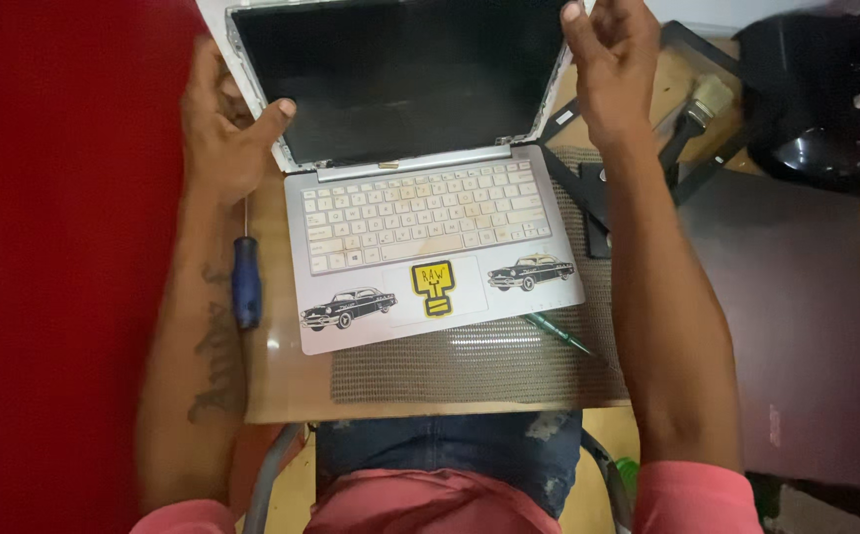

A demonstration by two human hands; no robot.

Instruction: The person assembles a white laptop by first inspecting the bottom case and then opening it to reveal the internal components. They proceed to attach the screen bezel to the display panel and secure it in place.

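**Both hands at the laptop screen's edges**

A red wall or surface (54,247) fills the left side. Near the tabletop's (282,381) left edge lies a blue-handled screwdriver (245,282). The left hand (220,129) has its grip clamped on the lower left edge of the laptop's (430,198) screen frame, probably steadying it where the bezel looks lifted. The laptop sits open on a woven mat (470,366) at the tabletop's centre. A green screwdriver (559,333) pokes out by its front right corner. The right hand (613,64) hovers at the screen's upper right corner, fingers loosely apart, holding nothing. A brush (699,109) lies toward the far right edge, beside dark devices.
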